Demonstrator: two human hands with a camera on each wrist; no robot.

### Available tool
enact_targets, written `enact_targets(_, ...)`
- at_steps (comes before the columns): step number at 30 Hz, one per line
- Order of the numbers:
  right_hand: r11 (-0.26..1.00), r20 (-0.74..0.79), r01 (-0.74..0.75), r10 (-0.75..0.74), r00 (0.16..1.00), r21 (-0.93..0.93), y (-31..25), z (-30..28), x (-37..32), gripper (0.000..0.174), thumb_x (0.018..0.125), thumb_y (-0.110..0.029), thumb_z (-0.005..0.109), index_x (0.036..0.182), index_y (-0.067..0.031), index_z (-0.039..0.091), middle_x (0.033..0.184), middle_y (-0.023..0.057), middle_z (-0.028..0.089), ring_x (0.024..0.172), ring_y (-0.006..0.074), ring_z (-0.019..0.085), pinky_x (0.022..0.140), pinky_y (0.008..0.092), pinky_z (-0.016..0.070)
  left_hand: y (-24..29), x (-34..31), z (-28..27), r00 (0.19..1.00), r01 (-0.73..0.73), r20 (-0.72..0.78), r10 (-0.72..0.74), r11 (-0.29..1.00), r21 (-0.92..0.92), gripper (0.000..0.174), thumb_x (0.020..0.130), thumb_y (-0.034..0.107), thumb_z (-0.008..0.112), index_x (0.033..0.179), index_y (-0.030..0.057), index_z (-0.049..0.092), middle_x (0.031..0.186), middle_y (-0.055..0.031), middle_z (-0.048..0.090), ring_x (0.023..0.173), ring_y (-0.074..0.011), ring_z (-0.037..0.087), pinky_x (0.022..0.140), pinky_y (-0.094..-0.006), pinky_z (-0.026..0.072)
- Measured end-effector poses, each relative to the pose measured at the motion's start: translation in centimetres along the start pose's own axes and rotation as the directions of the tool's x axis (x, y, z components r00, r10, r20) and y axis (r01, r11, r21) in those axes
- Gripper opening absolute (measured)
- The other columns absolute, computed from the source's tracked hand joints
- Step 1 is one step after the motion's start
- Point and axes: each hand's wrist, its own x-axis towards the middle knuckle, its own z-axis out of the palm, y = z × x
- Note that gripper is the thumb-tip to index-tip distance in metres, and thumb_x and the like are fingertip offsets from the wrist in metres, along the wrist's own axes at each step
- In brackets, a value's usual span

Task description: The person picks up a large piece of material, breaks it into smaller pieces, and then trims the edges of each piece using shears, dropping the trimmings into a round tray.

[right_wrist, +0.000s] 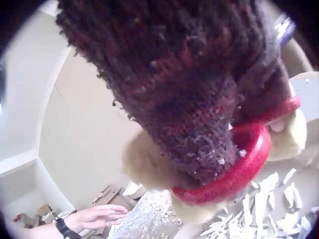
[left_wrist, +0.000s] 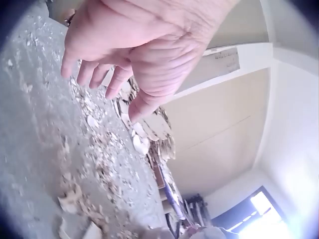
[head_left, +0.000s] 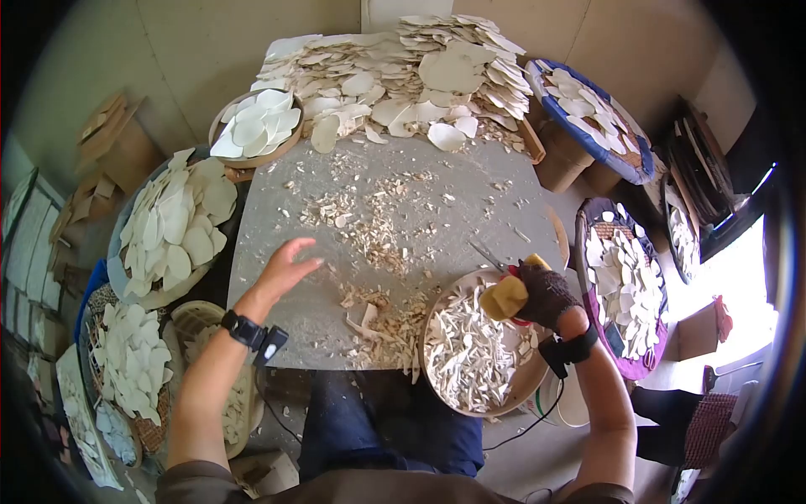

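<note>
My bare left hand [head_left: 285,269] hovers over the left side of the grey table [head_left: 269,210], fingers spread and relaxed, holding nothing. In the left wrist view its palm [left_wrist: 149,55] shows with the fingers pointing down. A dark knitted glove covers my right hand [head_left: 547,296], which grips scissors [right_wrist: 254,154] by their red handle loops. Yellow padding [head_left: 504,298] bulges around the fingers at the loops. The thin blades [head_left: 487,255] point up and left. Below this hand is a round pan [head_left: 491,412] full of narrow white strips [head_left: 470,357].
Pale chips [head_left: 378,223] are scattered across the table. Stacked flat off-white slices [head_left: 457,67] cover its far end, beside a bowl of white pieces [head_left: 256,126]. Loaded baskets stand left [head_left: 172,227] and right [head_left: 621,286]. Another person's legs [head_left: 672,428] show at lower right.
</note>
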Motion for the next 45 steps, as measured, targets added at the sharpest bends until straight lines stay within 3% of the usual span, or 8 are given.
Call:
enact_targets(8, 0.985, 0.328, -0.013, 0.07, 0.942, -0.173, 2.8, -0.9, 6.1, 0.044, 0.071, -0.042, 0.066, 0.097, -0.0074, 0.067, 0.089, 0.0174, 0.064, 0.086, 0.0335, 0.061, 0.076, 0.0387, 0.0494, -6.0, 9.1, -5.5, 0.996, 0.018, -0.086, 0.016, 0.924, 0.381, 0.097, 0.063, 0.042, 0.078, 0.139, 0.0083, 0.029, 0.143, -0.0232, 0.024, 0.133, -0.0343, 0.026, 0.106, -0.0389, 0.0284)
enact_targets(20, 0.892, 0.731, 0.171, 0.219, 0.646, -0.418, 2.8, -3.7, 14.7, 0.035, 0.07, -0.039, 0.064, 0.084, -0.007, 0.07, 0.082, 0.0122, 0.067, 0.078, 0.0332, 0.063, 0.072, 0.0388, 0.0506, -7.9, 14.2, -7.4, 0.992, 0.113, -0.127, -0.023, 0.634, 0.765, 0.112, 0.054, 0.059, 0.077, 0.143, 0.0165, 0.024, 0.145, -0.0276, 0.018, 0.136, -0.039, 0.018, 0.107, -0.0475, 0.022)
enact_targets(25, 0.893, 0.587, -0.436, 0.295, 0.754, 0.111, 5.4, -6.5, 20.8, 0.023, 0.083, -0.028, 0.059, 0.079, -0.0062, 0.067, 0.074, 0.0058, 0.067, 0.062, 0.0173, 0.063, 0.057, 0.0305, 0.0516, -6.2, 15.3, -8.0, 0.986, 0.151, -0.084, -0.143, 0.565, 0.811, 0.121, 0.052, 0.061, 0.077, 0.146, 0.0192, 0.013, 0.147, -0.0286, 0.009, 0.138, -0.0416, 0.008, 0.106, -0.0551, 0.0174)
enact_targets(29, 0.701, 0.461, -0.562, 0.361, 0.811, 0.44, 6.5, -6.0, 27.6, 0.022, 0.087, -0.025, 0.058, 0.091, -0.0037, 0.063, 0.073, 0.0049, 0.065, 0.057, 0.0126, 0.06, 0.052, 0.0265, 0.0513, -7.0, 16.0, -8.3, 0.977, 0.161, -0.057, -0.207, 0.532, 0.831, 0.127, 0.051, 0.062, 0.077, 0.147, 0.0206, 0.005, 0.148, -0.0285, 0.004, 0.138, -0.0418, 0.0, 0.105, -0.059, 0.0144)
enact_targets(33, 0.576, 0.266, -0.484, 0.423, 0.866, 0.66, 11.4, 0.1, 34.4, 0.027, 0.08, -0.028, 0.067, 0.085, -0.002, 0.06, 0.075, 0.0078, 0.063, 0.06, 0.0169, 0.061, 0.052, 0.0291, 0.0528, -6.3, 16.2, -8.1, 0.963, 0.187, -0.058, -0.263, 0.5, 0.846, 0.129, 0.051, 0.062, 0.078, 0.147, 0.0203, 0.003, 0.148, -0.0284, 0.003, 0.138, -0.0424, 0.0, 0.106, -0.0577, 0.0143)
enact_targets(38, 0.672, -0.011, -0.581, 0.658, 0.753, 0.458, 15.5, 8.6, 41.1, 0.04, 0.073, -0.035, 0.071, 0.089, 0.001, 0.06, 0.08, 0.0087, 0.065, 0.067, 0.0236, 0.064, 0.056, 0.032, 0.054, -6.4, 16.3, -8.2, 0.96, 0.193, -0.052, -0.277, 0.513, 0.837, 0.131, 0.049, 0.064, 0.078, 0.147, 0.0179, 0.005, 0.148, -0.029, 0.002, 0.138, -0.0444, -0.002, 0.106, -0.0601, 0.0118)
enact_targets(43, 0.685, 0.092, -0.683, 0.686, 0.722, 0.255, 14.7, 9.6, 42.4, 0.049, 0.073, -0.044, 0.067, 0.094, -0.0005, 0.062, 0.075, 0.0104, 0.065, 0.076, 0.0163, 0.065, 0.061, 0.0292, 0.0521, -6.8, 16.2, -8.2, 0.969, 0.178, -0.058, -0.241, 0.511, 0.841, 0.131, 0.048, 0.063, 0.078, 0.147, 0.0175, 0.005, 0.147, -0.0305, 0.003, 0.137, -0.0453, -0.001, 0.106, -0.0597, 0.0113)
enact_targets(45, 0.616, 0.183, -0.492, 0.496, 0.849, 0.615, 14.3, 9.8, 41.0, 0.035, 0.075, -0.033, 0.066, 0.092, -0.0022, 0.063, 0.074, 0.0085, 0.063, 0.069, 0.0175, 0.062, 0.059, 0.0303, 0.0524, -6.6, 16.1, -8.1, 0.968, 0.177, -0.054, -0.246, 0.513, 0.84, 0.13, 0.05, 0.06, 0.079, 0.147, 0.0182, 0.005, 0.147, -0.0301, 0.003, 0.138, -0.0446, 0.0, 0.107, -0.0575, 0.0113)
